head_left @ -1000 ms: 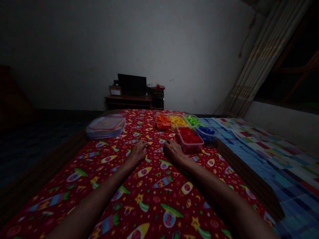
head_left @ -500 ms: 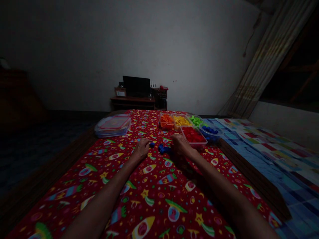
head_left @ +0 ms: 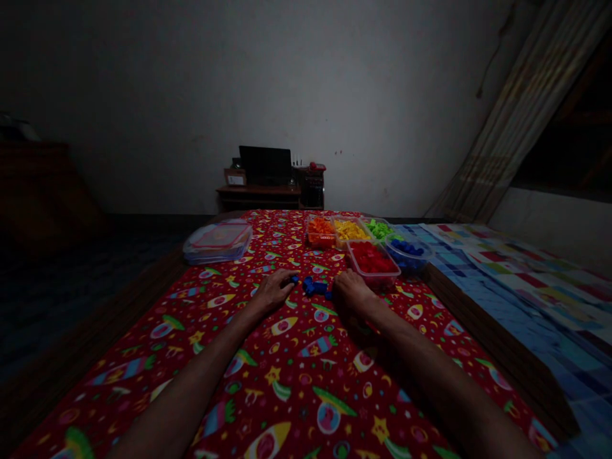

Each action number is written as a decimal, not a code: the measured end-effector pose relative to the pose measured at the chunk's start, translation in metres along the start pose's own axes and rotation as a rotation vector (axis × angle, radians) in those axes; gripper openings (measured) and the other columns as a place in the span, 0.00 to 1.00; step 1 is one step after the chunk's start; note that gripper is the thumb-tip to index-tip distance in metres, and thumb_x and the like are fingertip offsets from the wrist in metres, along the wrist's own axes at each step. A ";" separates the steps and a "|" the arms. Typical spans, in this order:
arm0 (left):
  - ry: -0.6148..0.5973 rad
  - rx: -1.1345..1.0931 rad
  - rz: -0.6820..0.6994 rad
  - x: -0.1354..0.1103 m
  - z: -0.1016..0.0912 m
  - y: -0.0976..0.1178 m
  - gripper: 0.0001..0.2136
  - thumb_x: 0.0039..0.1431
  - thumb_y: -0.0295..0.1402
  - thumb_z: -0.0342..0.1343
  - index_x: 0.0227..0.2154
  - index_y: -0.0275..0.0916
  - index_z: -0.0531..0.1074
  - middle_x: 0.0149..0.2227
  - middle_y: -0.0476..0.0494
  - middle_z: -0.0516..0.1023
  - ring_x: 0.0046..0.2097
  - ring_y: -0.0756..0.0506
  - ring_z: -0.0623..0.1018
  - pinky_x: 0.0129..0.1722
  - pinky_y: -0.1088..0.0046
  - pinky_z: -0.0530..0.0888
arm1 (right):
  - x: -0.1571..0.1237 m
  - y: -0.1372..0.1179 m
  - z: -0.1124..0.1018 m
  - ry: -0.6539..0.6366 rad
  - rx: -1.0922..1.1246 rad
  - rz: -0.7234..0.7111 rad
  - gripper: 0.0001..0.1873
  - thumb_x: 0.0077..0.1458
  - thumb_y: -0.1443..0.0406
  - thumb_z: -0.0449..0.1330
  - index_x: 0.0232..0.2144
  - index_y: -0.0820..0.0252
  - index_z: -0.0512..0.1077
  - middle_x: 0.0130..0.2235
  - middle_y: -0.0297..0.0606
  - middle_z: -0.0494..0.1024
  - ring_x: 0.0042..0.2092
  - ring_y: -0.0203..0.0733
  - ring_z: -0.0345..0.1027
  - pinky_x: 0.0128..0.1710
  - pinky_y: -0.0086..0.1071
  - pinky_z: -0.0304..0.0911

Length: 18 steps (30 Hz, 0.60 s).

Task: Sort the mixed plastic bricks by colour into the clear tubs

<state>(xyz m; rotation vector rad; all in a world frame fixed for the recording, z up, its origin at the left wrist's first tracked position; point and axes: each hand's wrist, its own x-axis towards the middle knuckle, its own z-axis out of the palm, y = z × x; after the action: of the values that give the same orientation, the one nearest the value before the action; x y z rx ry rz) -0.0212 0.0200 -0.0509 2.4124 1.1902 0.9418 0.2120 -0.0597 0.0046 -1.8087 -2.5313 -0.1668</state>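
My left hand (head_left: 276, 288) rests low over the red patterned cloth, fingers bent around a small blue plastic piece (head_left: 294, 279) at the fingertips. To its right lies a small cluster of blue plastic pieces (head_left: 314, 287), apart from the left hand. My right hand (head_left: 351, 288) is at the right end of that cluster, its fingers curled and closed. Whatever is inside the right fingers is hidden. Just beyond this hand stands a clear tub of red pieces (head_left: 375, 278).
Behind are tubs of orange pieces (head_left: 321, 241), yellow pieces (head_left: 350, 231), green pieces (head_left: 380, 229) and blue pieces (head_left: 408, 250). Stacked lids (head_left: 217, 242) lie at the far left of the cloth (head_left: 287, 363). A bed with a checked cover (head_left: 521, 274) adjoins on the right.
My right hand has drawn slightly back toward me, near the blue cluster's right end. The left hand has flattened a little over its blue piece. The view has shifted slightly.
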 end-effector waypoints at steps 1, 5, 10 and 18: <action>0.003 0.004 0.003 0.000 0.000 0.000 0.16 0.54 0.35 0.49 0.44 0.38 0.74 0.42 0.40 0.77 0.42 0.43 0.76 0.43 0.67 0.73 | 0.000 0.003 0.004 0.058 0.057 -0.024 0.15 0.54 0.76 0.52 0.43 0.70 0.73 0.45 0.53 0.75 0.47 0.48 0.67 0.49 0.36 0.60; -0.011 0.050 0.002 0.001 0.000 0.001 0.13 0.54 0.35 0.48 0.37 0.39 0.76 0.36 0.43 0.77 0.38 0.45 0.76 0.40 0.69 0.72 | 0.014 0.009 0.017 0.329 0.373 -0.115 0.19 0.53 0.77 0.52 0.47 0.68 0.71 0.43 0.47 0.76 0.44 0.42 0.69 0.46 0.34 0.63; 0.004 0.025 -0.030 0.001 0.000 0.006 0.14 0.54 0.35 0.48 0.40 0.38 0.75 0.39 0.42 0.78 0.41 0.44 0.76 0.42 0.69 0.72 | 0.036 0.004 0.024 0.318 0.732 0.000 0.17 0.51 0.75 0.54 0.43 0.65 0.75 0.40 0.45 0.79 0.41 0.42 0.73 0.41 0.32 0.66; -0.056 0.009 0.020 -0.002 -0.007 0.021 0.20 0.52 0.29 0.44 0.47 0.39 0.73 0.45 0.43 0.77 0.44 0.45 0.76 0.45 0.69 0.72 | 0.033 0.012 0.009 0.221 0.737 -0.021 0.18 0.50 0.76 0.53 0.42 0.63 0.76 0.42 0.41 0.79 0.41 0.40 0.73 0.41 0.30 0.64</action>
<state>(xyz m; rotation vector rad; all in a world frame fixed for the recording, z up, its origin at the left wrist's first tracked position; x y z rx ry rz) -0.0142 0.0055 -0.0352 2.4458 1.1553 0.8705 0.2130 -0.0239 -0.0008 -1.3732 -2.0534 0.4749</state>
